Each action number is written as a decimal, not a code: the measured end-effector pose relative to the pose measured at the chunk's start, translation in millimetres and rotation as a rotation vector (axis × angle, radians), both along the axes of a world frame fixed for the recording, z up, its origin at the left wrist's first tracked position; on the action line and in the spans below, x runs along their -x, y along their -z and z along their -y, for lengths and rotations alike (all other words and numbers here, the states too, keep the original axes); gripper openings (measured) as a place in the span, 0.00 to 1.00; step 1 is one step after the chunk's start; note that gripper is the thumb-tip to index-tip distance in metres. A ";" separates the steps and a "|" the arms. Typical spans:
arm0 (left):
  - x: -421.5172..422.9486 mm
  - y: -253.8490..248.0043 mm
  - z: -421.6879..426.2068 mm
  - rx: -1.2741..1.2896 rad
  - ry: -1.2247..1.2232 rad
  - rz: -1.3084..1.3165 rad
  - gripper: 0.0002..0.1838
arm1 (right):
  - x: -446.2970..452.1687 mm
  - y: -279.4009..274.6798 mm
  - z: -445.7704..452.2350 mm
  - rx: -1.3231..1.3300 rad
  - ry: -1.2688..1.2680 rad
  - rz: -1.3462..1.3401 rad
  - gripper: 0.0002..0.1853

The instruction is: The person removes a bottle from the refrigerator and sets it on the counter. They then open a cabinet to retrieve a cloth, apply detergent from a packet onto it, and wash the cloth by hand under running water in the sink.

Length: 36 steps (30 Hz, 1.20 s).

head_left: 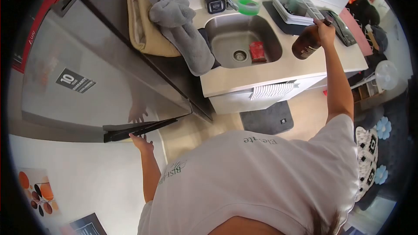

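From where I stand, the refrigerator [109, 82] looms largest, the left hand [143, 144] down at its dark door edge [117, 135], digits spread, clamped on nothing; whether they touch the edge I can't tell. Next comes the countertop [261, 75], with the sink [224, 39] let into it. The brown bottle [305, 43] is between the sink's right side and the countertop's front right corner, its neck clasped in the right hand [325, 32]; whether its base touches down, I can't tell. I'd call this a moment of handling the bottle while reaching to the door; moving it calls for a firm neck hold.
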State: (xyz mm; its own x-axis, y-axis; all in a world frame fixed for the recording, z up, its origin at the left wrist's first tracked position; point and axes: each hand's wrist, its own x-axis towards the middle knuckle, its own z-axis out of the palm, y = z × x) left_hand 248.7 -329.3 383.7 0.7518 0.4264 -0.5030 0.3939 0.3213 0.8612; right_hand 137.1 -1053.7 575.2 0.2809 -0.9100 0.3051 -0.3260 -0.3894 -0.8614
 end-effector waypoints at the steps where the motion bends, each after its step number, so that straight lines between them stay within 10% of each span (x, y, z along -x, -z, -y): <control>1: 0.2 -2.4 2.2 0.039 0.005 -0.017 0.45 | -7.6 5.1 16.0 -0.011 0.018 -0.015 0.19; 22: -12.9 -9.8 34.9 0.400 0.017 0.003 0.43 | -74.9 87.2 164.6 -0.018 0.025 -0.312 0.36; 33: -69.7 -49.3 -31.1 -0.334 -0.464 0.300 0.30 | -64.0 78.2 92.1 0.622 0.480 0.048 0.45; 36: -104.8 -90.1 -106.4 -0.550 -0.573 0.349 0.35 | -60.9 43.5 16.7 0.728 0.190 0.130 0.36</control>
State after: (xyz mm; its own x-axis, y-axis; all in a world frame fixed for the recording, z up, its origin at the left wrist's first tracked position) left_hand 353.4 -222.9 473.8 0.4197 0.9015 0.1052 -0.0166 -0.1083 0.9940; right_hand 198.0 -1070.4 531.6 0.0598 -0.4953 0.8666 -0.3578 -0.8212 -0.4446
